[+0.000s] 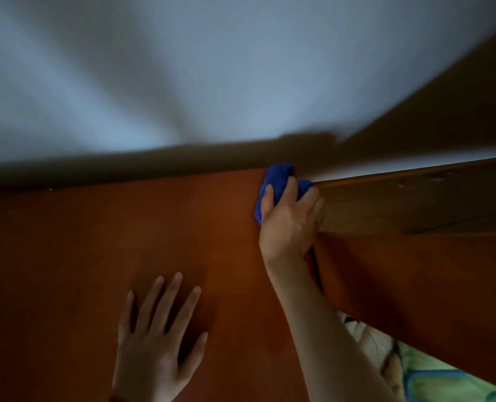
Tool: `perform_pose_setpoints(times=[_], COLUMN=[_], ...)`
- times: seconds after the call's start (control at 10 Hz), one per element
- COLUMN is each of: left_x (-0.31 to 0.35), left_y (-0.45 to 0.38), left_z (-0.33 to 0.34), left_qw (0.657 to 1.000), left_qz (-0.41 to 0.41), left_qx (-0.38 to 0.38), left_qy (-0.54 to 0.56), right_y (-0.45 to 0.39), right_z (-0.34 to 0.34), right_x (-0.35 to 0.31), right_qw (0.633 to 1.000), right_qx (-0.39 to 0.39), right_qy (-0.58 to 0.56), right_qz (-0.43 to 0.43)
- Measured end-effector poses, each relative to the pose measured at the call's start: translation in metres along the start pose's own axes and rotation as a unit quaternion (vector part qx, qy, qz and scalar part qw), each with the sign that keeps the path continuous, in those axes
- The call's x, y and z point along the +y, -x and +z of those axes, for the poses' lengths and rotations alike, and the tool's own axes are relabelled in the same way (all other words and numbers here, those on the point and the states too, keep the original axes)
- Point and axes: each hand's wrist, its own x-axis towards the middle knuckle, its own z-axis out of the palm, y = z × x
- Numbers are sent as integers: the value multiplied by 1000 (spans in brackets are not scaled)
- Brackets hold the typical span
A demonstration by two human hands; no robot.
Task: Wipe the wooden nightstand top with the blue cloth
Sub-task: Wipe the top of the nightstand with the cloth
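Blue cloth sits bunched in our right hand, grip closed on it at the nightstand top's far right corner; left hand rests flat, empty. Mid-wipe; next we sweep leftward.

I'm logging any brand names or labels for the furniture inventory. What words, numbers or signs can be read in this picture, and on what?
None can be read.
blue cloth, bunched under the right hand: no tag or print shows.
nightstand top, with the left hand flat on it: bare wood, no label.
wooden headboard: only pale scuffs, no letters.
wall: blank.
patterned bedding: green and blue shapes, no writing.
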Motion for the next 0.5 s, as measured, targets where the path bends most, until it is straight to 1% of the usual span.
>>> perform_pose_setpoints(times=[0.1,0.2,0.3,0.4,0.5], left_x=[0,2,0,-1,-1], left_y=[1,0,1,2,1], left_z=[4,4,5,3,4], left_qw=[1000,1000,1000,1000,1000], left_qz=[11,6,4,5,9], left_qx=[15,8,10,15,20], left_qy=[-7,2,-3,6,14], right_y=[-11,0,21,14,0], right_z=[-5,-6,-2,-4,-9], right_x=[-8,-24,-54,-42,-6], right_qw=[994,997,985,974,987], right_qx=[101,52,27,14,90], right_qy=[-20,-42,-35,-23,-16], right_qz=[-34,-25,-167,-226,-130])
